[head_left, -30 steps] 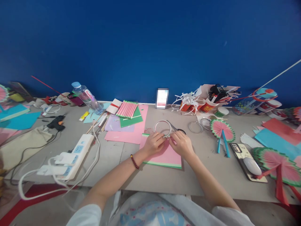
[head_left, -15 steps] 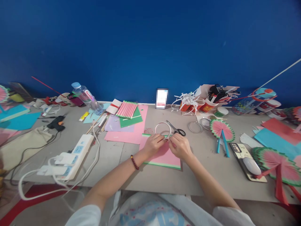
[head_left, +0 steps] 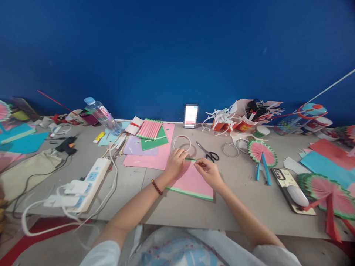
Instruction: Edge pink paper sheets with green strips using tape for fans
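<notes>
My left hand (head_left: 176, 162) is closed round the lower edge of a thin white roll of tape (head_left: 182, 137), which stands tilted above the table. To its right, the thumb and forefinger of my right hand (head_left: 209, 171) are drawn together near the paper's upper edge. What they hold, if anything, is too small to make out. Beneath both hands lies a pink sheet of paper (head_left: 191, 184) with green strips along its near and far edges. Black-handled scissors (head_left: 212, 156) rest just beyond my right hand.
Clear rings of tape (head_left: 230, 150) and pleated paper fans (head_left: 262, 153) lie to the right, with a phone (head_left: 283, 184) under a white mouse (head_left: 297, 195). On the left are a power strip (head_left: 95, 177), a glue gun (head_left: 67, 146) and a bottle (head_left: 104, 116). Folded pink paper (head_left: 149, 129) lies behind.
My left hand has moved left with the roll of tape, away from the scissors. My hands, close together before, are now apart; the right hand has shifted slightly.
</notes>
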Available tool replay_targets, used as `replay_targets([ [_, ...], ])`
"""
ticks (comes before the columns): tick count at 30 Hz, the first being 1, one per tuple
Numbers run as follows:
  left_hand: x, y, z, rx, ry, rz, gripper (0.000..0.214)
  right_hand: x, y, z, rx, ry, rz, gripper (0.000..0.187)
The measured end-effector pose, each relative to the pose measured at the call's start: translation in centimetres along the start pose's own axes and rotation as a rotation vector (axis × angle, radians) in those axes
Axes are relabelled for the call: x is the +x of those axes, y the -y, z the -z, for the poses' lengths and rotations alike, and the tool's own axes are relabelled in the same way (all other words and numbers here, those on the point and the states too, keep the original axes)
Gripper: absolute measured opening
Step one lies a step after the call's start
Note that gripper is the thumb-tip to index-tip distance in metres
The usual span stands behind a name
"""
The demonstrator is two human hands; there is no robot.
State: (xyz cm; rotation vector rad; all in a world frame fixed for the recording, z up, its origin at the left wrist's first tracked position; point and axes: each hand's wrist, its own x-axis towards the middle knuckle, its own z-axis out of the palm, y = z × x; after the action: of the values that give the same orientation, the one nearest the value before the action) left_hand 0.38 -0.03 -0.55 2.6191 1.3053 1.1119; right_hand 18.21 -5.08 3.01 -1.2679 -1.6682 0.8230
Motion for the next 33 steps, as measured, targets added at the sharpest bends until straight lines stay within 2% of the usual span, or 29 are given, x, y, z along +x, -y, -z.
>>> replay_targets([
  [3,0.2,0.2,-0.1,-0.030,0.050,0.052,0.026,0.0,-0.5,-0.4,-0.017,-0.041,-0.023,0.016],
  [6,0.3,0.4,-0.1,-0.098,0.054,0.073,0.024,-0.1,-0.8,-0.7,-0.100,-0.106,0.035,0.013],
  [11,0.3,0.3,0.0,-0.122,0.019,0.073,0.021,-0.3,-1.1,-0.7,-0.360,-0.154,0.266,0.013],
  [15,0.5,-0.1,0.5,-0.092,-0.083,0.077,0.016,-0.4,-1.2,-0.5,-0.564,-0.210,0.454,0.012],
  [18,0.6,-0.8,1.3,-0.278,-0.082,0.065,0.013,-0.4,-1.3,-0.3,-0.644,-0.231,0.527,0.011],
  [21,0.7,-1.7,1.9,-0.551,0.008,0.088,0.015,-0.4,-1.5,-0.1,-0.684,-0.223,0.562,0.011],
  [23,0.7,-2.1,2.0,-0.645,0.037,0.120,0.014,-0.3,-1.5,0.0,-0.706,-0.222,0.576,0.012],
  [28,0.5,-2.3,1.7,-0.689,0.049,0.142,0.009,-0.2,-1.5,0.0,-0.734,-0.271,0.591,0.012],
  [33,0.3,-2.2,1.5,-0.652,0.035,0.141,0.016,-0.1,-1.6,0.0,-0.690,-0.234,0.519,0.013],
])
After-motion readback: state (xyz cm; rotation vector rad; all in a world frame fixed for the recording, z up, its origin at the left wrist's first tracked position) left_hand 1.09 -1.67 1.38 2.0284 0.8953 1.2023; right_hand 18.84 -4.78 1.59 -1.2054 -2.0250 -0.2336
